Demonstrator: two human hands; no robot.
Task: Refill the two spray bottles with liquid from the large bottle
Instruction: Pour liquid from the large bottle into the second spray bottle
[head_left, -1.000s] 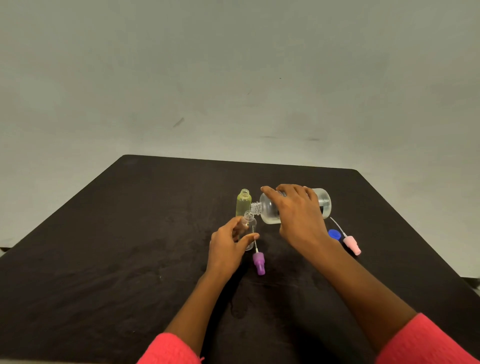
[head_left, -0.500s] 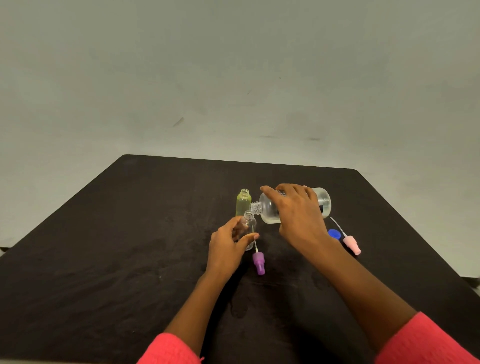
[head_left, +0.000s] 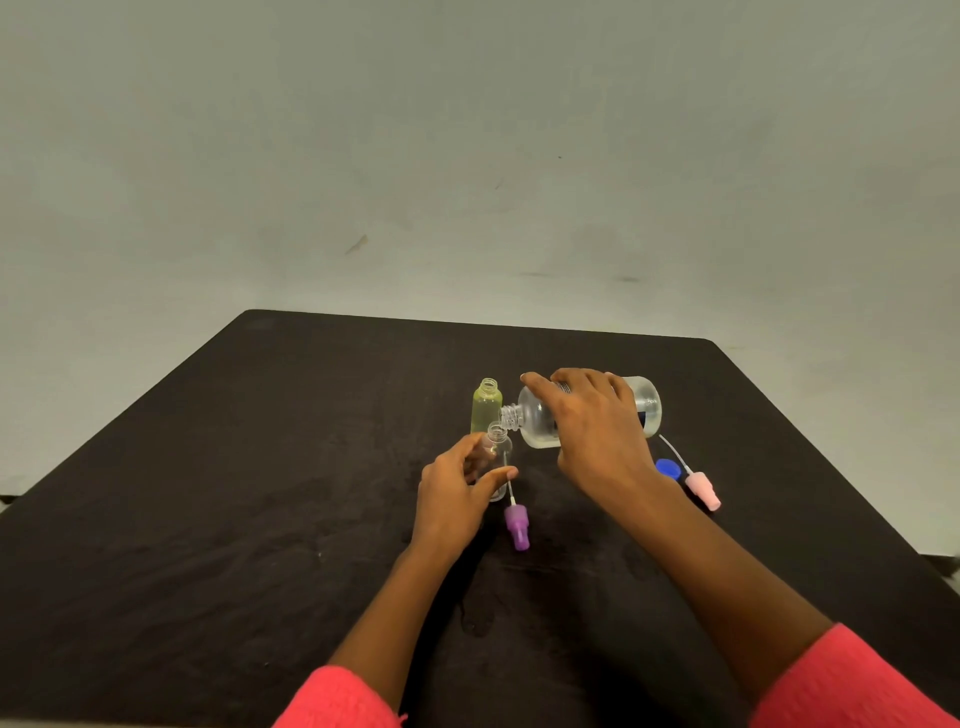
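Head view shows almost no difference from half a second ago: both hands and every bottle sit where they did, and the large bottle's tilt looks the same.

The right hand (head_left: 597, 436) grips the large bottle (head_left: 537, 423) from above, fingers curled over its body and the forefinger stretched toward the neck. The bottle lies tipped nearly on its side above the table (head_left: 260, 493), neck to the left, with clear liquid pooled along its lower side. Its mouth is just over the open mouth of the clear spray bottle (head_left: 500, 441). Whether liquid is running cannot be told.

The left hand (head_left: 452, 499) holds that clear spray bottle upright on the table, thumb on one side and curled fingers on the other. The yellow-green spray bottle (head_left: 487, 408) stands open just behind it, untouched.

Counted: two spray bottles, one large bottle, two hands. Two loose tops lie on the table: a purple spray top (head_left: 517, 527) just beside the left hand, and a pink spray top (head_left: 702, 488) to the right of the right wrist. One blue cap (head_left: 668, 468) lies near the pink one. Two pink sleeves (head_left: 337, 699) show at the bottom edge.
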